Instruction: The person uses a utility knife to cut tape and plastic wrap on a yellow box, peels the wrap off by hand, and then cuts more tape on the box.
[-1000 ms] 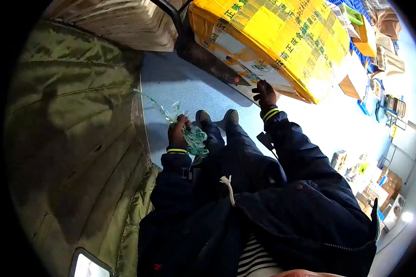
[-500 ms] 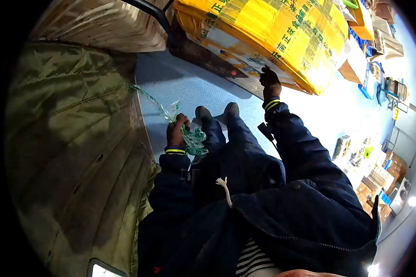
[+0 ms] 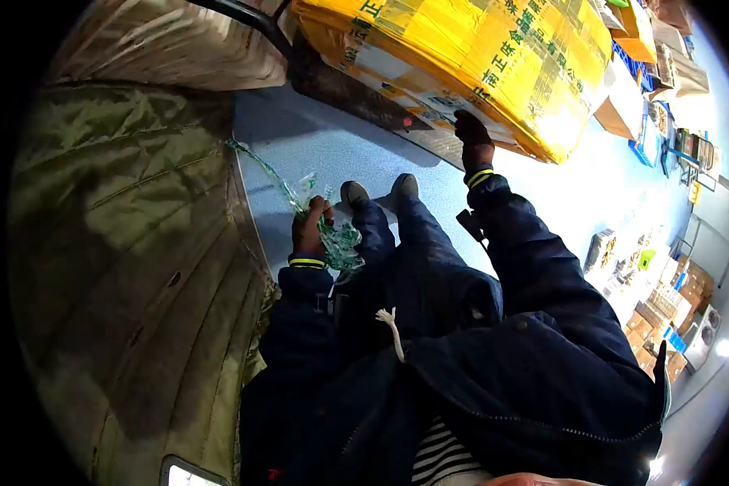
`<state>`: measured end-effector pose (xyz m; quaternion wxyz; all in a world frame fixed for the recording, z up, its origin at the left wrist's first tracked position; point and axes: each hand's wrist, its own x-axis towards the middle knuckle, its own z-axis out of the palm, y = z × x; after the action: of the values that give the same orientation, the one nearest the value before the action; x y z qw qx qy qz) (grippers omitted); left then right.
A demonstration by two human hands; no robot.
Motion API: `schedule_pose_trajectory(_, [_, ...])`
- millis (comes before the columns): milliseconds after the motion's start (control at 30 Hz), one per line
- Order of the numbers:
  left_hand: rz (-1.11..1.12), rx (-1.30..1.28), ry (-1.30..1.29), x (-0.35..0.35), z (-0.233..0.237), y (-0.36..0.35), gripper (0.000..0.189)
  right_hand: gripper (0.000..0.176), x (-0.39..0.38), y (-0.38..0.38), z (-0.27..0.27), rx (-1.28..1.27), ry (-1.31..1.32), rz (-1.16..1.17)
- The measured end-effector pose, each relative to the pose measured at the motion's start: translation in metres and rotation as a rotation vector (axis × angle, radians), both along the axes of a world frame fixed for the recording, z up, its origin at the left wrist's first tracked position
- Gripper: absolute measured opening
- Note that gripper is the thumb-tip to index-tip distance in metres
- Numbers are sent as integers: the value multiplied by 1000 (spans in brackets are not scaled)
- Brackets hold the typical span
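Crumpled clear plastic tape with green print (image 3: 340,243) is bunched in my left hand (image 3: 310,227), its fingers closed round it. A twisted strand of the same tape trails up and left toward the quilted green curtain. My right hand (image 3: 475,142) is raised to the lower side of a large box (image 3: 462,57) wrapped in yellow tape with green characters. Its fingers look closed at the box's side, near a pale strip; what they pinch is hidden. The box rests on a dark cart platform (image 3: 356,97).
The quilted green curtain (image 3: 138,267) hangs along the left. A dark bar (image 3: 251,18) of the cart passes beside a pale stacked bundle (image 3: 170,49). Cartons and blue crates (image 3: 644,142) stand at the upper right, with more cartons (image 3: 648,324) farther right.
The view has shifted slightly, and the box sits a little higher and more to the left. Both hands keep nearly the same places; the tape stays in my left hand.
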<state>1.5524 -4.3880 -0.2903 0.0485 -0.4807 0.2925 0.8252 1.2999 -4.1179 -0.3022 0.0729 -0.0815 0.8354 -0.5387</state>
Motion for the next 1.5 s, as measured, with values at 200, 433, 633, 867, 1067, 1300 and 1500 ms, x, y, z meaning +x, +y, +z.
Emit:
schedule_pose_trajectory(200, [4,-47,-44,-8,11,4,22,35,-8,0,-14,494,347,209])
schedule_pose_trajectory(433, [-51,-71,-74,-13,18,1,23,27,-5,-25,23,466,-37,59])
schedule_pose_trajectory(633, [3,-98,-53,-12,16,4,25,43,-2,-30,24,558,-268,-62])
schedule_pose_trajectory(867, [-88,-182,-77,-10,27,-1,24,25,-11,-45,16,919,345,195])
schedule_pose_trajectory(1067, [-90,-264,-96,-13,36,-3,25,28,-5,-50,33,867,66,-45])
schedule_pose_trajectory(1300, [-108,-165,-2,-8,26,-6,23,35,0,-55,24,815,150,-152])
schedule_pose_trajectory(1500, [-109,-170,-57,3,20,-13,23,37,-6,-92,58,860,-207,-246])
